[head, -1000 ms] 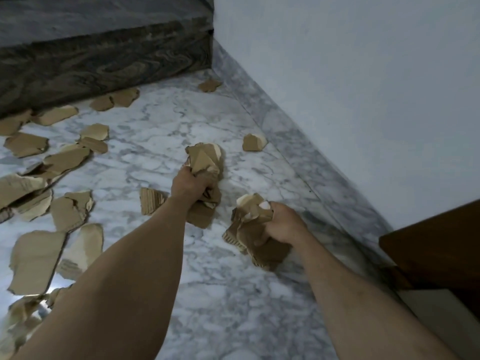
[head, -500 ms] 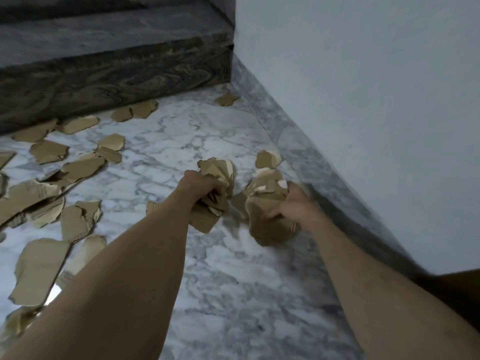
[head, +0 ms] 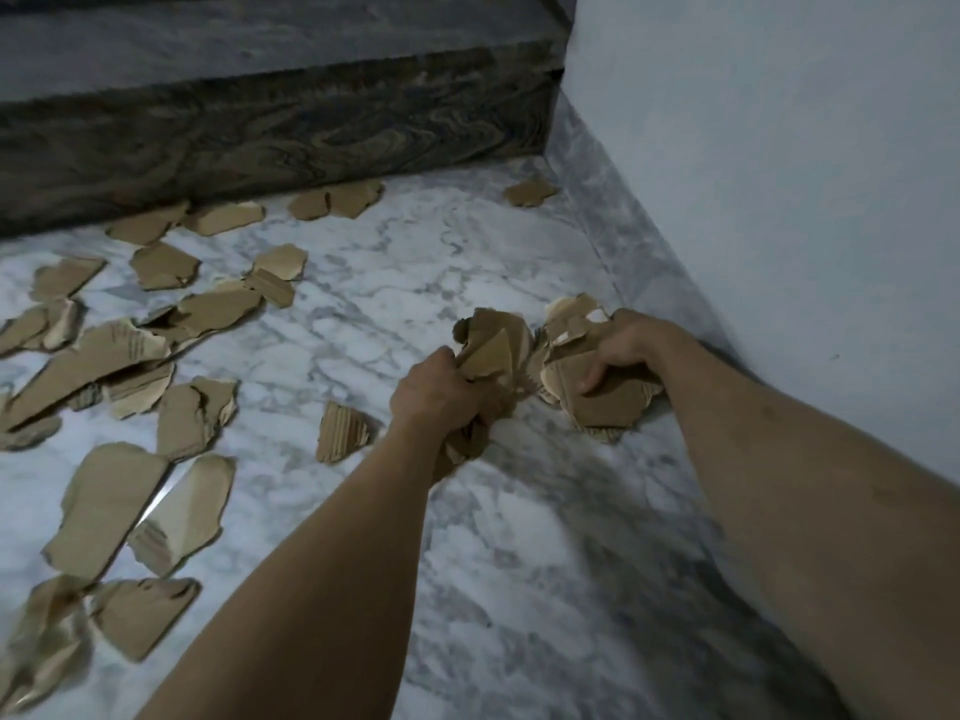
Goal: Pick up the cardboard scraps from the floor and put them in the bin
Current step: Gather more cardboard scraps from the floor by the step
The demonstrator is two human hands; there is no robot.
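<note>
Marble floor (head: 363, 283), wall at right. Right hand (head: 626, 350) has moved up against the skirting since a second ago, grip clenched on a scrap bundle (head: 587, 392). Left hand (head: 441, 392) still grips its wad (head: 493, 345). Loose scraps (head: 104, 506) lie scattered at left.

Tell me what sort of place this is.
Probably an indoor landing at the foot of a staircase: a white marble floor, a dark veined stone step rising behind it, and a plain pale wall with a grey marble skirting.
</note>
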